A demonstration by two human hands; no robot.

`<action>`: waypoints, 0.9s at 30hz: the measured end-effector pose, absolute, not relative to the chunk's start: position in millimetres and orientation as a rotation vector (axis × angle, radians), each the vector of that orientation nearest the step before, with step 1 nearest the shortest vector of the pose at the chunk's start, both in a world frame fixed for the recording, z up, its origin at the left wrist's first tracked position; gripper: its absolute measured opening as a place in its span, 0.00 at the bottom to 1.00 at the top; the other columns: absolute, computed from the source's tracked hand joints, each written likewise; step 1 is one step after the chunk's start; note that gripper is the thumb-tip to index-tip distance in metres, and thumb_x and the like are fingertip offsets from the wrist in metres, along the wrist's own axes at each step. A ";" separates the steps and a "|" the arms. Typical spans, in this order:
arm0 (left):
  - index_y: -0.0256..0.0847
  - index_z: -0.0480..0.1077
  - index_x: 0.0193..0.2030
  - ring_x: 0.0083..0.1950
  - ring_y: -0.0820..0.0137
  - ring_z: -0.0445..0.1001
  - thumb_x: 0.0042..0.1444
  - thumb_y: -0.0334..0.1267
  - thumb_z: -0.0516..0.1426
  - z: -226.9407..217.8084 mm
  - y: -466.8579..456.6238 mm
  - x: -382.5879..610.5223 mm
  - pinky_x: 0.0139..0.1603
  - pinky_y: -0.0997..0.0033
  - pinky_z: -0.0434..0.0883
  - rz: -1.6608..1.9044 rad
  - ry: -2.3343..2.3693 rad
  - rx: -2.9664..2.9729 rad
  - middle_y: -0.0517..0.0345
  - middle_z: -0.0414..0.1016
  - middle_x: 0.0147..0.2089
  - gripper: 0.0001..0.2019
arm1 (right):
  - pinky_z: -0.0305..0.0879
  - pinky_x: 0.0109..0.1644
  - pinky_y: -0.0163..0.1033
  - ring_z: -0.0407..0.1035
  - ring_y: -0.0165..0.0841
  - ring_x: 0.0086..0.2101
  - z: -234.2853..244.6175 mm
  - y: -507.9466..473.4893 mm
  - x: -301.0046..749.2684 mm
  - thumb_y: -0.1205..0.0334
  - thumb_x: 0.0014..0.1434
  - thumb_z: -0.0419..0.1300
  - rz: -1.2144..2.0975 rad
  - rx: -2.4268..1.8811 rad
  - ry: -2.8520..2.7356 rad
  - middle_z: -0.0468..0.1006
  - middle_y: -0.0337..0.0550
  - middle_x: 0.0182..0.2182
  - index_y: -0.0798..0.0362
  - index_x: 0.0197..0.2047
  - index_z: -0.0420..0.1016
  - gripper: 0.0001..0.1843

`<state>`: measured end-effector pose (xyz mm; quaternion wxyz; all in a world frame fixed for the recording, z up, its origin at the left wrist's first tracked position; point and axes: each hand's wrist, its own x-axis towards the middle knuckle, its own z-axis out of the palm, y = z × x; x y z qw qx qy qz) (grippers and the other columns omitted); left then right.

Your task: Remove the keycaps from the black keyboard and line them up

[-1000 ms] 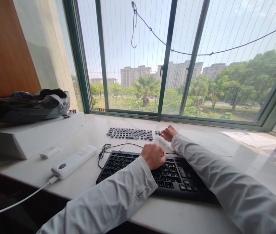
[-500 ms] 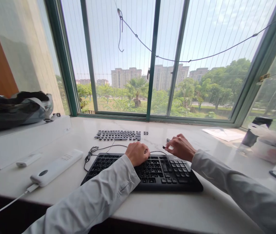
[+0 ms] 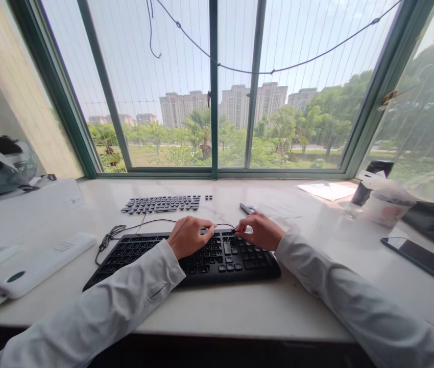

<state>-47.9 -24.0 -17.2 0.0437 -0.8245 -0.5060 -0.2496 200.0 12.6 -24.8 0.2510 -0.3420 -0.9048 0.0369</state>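
Observation:
A black keyboard [image 3: 217,276] lies on the white table. Many of its left and middle keys are off, baring the sockets, while keys sit on the number pad. My left hand [image 3: 188,236] is over the middle of the keyboard, thumb and forefinger tips pressed together; whatever is between them is too small to make out. Above the upper right of the board, my right hand [image 3: 260,230] pinches a small black keycap, mostly hidden by the fingers. Behind the keyboard, loose black keycaps [image 3: 163,203] lie in rows. A slim grey and blue tool [image 3: 245,208] rests beyond my right hand.
The keyboard's cable [image 3: 107,237] is bundled at left. A white power bank [image 3: 44,266] and a white box [image 3: 48,202] are farther left. On the right are a phone [image 3: 424,260], a plastic-wrapped cup [image 3: 387,204] and paper [image 3: 326,191]. A window stands behind the table.
The view has turned right, so the scene slides left. My right hand has come closer to my left hand with the keycap, over the keyboard's top edge. The grey and blue tool shows more plainly.

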 end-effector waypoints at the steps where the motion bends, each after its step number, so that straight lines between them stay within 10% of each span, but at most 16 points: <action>1: 0.50 0.80 0.44 0.44 0.64 0.80 0.64 0.46 0.51 -18.1 -25.2 -45.5 0.41 0.70 0.70 -0.791 -1.517 -2.558 0.59 0.83 0.42 0.16 | 0.61 0.48 0.41 0.74 0.32 0.32 -24.1 10.3 198.8 0.61 0.58 0.65 0.062 -0.875 -2.497 0.82 0.39 0.28 0.51 0.33 0.80 0.04; 27: 0.53 0.76 0.47 0.40 0.72 0.78 0.68 0.43 0.48 -25.7 -33.2 -27.4 0.33 0.78 0.65 -0.501 -1.099 -2.739 0.62 0.82 0.41 0.15 | 0.50 0.53 0.46 0.72 0.31 0.32 -10.3 -3.8 202.1 0.60 0.64 0.59 -0.268 -0.587 -2.685 0.81 0.37 0.28 0.49 0.35 0.79 0.08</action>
